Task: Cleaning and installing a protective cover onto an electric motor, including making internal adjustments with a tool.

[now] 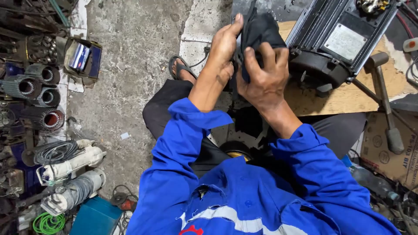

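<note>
Both of my hands are raised in front of me around a black rag [260,29]. My left hand [223,48] presses its fingers and thumb against the rag's left side. My right hand [264,76] clutches the rag from below, its fingers curled over the cloth. Just right of the rag lies a large black electric motor [335,41] with a finned body and a grey nameplate, resting on a sheet of cardboard [348,98]. My blue sleeves fill the lower part of the view.
Several motor stators [41,93] and power tools [72,163] line the left edge on the concrete floor. A hammer [385,100] lies on the cardboard at right. My sandalled foot [180,69] rests on the floor. A cardboard box [387,152] sits at lower right.
</note>
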